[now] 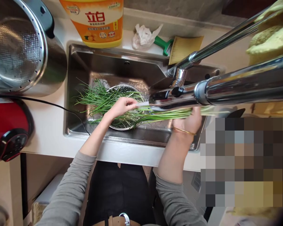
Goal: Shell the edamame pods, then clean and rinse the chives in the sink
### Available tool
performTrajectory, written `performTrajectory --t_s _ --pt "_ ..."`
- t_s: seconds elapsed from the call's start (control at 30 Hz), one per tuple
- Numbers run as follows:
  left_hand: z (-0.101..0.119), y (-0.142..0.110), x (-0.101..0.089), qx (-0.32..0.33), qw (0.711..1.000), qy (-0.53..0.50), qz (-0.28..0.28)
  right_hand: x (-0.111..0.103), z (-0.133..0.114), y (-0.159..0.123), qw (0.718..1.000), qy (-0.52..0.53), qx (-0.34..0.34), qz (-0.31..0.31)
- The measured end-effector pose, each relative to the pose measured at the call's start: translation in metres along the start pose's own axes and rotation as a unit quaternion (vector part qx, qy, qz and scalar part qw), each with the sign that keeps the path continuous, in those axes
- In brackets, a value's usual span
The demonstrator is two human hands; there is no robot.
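My right hand (189, 121), with a thin gold bangle on the wrist, is closed round a bunch of thin spring onions (165, 116). Their pale ends stick out to the right past the hand, and the green tops trail left. Close to a whitish stream of water (143, 104) from the chrome tap (171, 96), my left hand (121, 108) has its fingers curled together; what they pinch is not clear. Below it, more green leaves (99, 97) spill over a round metal bowl (121, 128) in the steel sink (132, 67). The tap partly covers the right fingers.
A large pot with a perforated insert (16, 47) and a red appliance (9, 128) stand at left, its black cord reaching the sink. Behind are a yellow detergent jug (99, 25), crumpled tissue (144, 36), a green peeler (164, 45) and a yellow sponge-like pad (185, 47).
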State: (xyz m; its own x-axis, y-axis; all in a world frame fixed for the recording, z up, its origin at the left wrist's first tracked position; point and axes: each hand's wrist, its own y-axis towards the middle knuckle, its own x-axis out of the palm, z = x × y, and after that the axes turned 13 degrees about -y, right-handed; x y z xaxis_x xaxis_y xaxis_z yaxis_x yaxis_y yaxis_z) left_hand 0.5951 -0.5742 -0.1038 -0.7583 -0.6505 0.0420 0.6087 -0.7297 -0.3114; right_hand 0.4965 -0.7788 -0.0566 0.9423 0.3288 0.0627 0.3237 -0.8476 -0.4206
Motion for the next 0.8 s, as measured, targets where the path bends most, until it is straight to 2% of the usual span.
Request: performTrajectory --t_s 0.07,0.1,0.13,0.2,0.27,0.33,0.4,0.5,0.63,0.8 --pt "-0.013 -0.008 -0.005 -0.018 0.999 0.026 -0.009 -0.020 -0.018 0.003 0.999 0.025 -0.002 0.040" --pt "-0.020 -0.013 -0.008 -0.027 0.999 0.040 -0.008 -0.033 -0.027 0.005 1.000 0.019 0.000 0.024" --pt "-0.028 -0.018 -0.012 -0.039 0.998 0.055 -0.006 -0.046 -0.037 0.006 1.000 0.002 -0.028 -0.006" --pt "-0.045 -0.027 -0.021 -0.067 0.993 0.092 0.008 -0.072 -0.055 0.009 0.990 -0.052 -0.130 -0.018" --pt "-0.060 -0.034 -0.027 -0.094 0.987 0.132 0.014 -0.091 -0.070 0.008 0.969 -0.103 -0.222 0.006" --pt "-0.071 -0.037 -0.030 -0.104 0.983 0.148 0.024 -0.096 -0.081 0.003 0.953 -0.141 -0.264 0.030" --pt "-0.075 -0.037 -0.028 -0.098 0.986 0.128 0.047 -0.090 -0.084 -0.005 0.951 -0.173 -0.253 0.037" --pt "-0.067 -0.033 -0.018 -0.084 0.991 0.042 0.095 -0.068 -0.072 -0.016 0.964 -0.203 -0.173 0.001" --pt "-0.039 -0.029 0.000 -0.084 0.982 -0.111 0.131 -0.031 -0.018 -0.028 0.975 -0.187 -0.023 -0.115" --pt "-0.007 -0.034 0.021 -0.102 0.970 -0.194 0.103 0.019 0.055 -0.049 0.953 -0.168 0.102 -0.231"
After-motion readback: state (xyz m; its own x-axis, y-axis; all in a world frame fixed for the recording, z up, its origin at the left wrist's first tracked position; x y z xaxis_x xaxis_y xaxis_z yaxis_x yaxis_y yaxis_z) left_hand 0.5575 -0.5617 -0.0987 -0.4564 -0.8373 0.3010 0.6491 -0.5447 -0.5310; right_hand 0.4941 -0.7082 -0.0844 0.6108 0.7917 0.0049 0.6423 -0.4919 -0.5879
